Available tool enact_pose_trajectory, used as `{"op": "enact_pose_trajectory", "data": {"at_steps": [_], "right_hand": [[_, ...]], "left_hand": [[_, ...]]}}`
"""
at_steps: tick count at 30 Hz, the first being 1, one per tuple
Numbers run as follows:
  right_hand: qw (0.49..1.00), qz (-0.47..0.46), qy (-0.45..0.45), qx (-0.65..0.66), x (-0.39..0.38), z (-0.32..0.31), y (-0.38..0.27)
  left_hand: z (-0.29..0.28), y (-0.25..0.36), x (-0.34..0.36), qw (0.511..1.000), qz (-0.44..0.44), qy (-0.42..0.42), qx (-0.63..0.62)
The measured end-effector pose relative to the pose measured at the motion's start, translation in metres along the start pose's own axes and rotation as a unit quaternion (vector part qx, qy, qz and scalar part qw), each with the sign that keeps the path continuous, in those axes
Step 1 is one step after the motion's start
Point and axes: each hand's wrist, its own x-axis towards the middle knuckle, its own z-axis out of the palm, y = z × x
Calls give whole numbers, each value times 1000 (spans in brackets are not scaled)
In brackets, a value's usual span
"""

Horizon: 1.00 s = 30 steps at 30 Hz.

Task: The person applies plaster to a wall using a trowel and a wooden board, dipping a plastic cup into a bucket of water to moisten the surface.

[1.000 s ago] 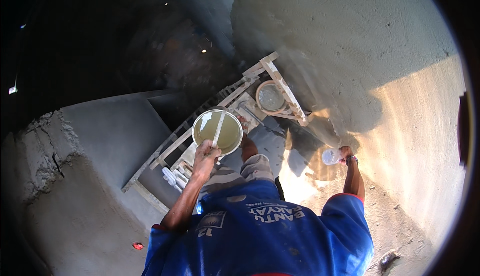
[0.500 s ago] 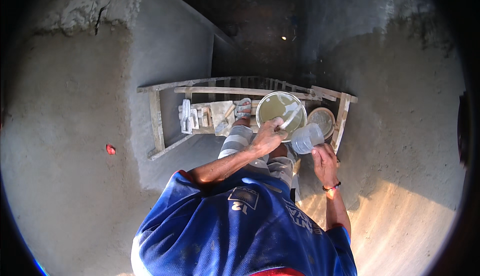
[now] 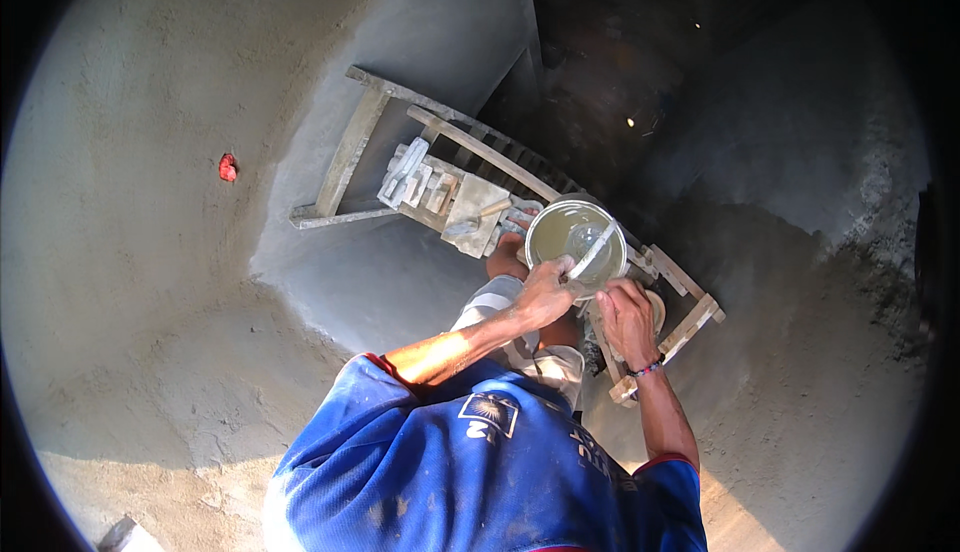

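Observation:
A pale bucket (image 3: 536, 220) of murky liquid stands tilted in front of me. My left hand (image 3: 545, 292) is closed at its near left rim on a white strip (image 3: 598, 244) that crosses the opening and looks like the bucket's handle. My right hand (image 3: 627, 320) is closed at the near right rim, fingers bent down into the bucket. The clear plastic container it held a moment earlier is mostly hidden now, apparently inside the bucket. Beside my right hand shows part of a second round tub (image 3: 657, 310).
My foot is on a wooden scaffold (image 3: 352, 152) with rails at both ends. On its planks lie a flat board (image 3: 475, 214), a trowel (image 3: 462, 229) and several wooden blocks and floats (image 3: 405, 174). Grey plastered walls surround it; a red scrap (image 3: 228, 167) shows at left.
My right hand has moved left to the bucket rim, taking the clear container from beside the bucket down into it. My left hand keeps its grip. The view has turned.

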Motion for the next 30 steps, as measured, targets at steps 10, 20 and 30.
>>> {"op": "enact_pose_trajectory", "data": {"at_steps": [10, 20, 30], "right_hand": [[955, 249, -159, 28, 22, 128, 137], [903, 173, -385, -83, 127, 306, 219], [906, -125, -344, -211, 218, 540, 259]], "left_hand": [[-76, -135, 34, 959, -120, 214, -140], [-141, -293, 40, 883, -215, 368, -198], [-160, -388, -3, 791, -212, 513, -260]]}}
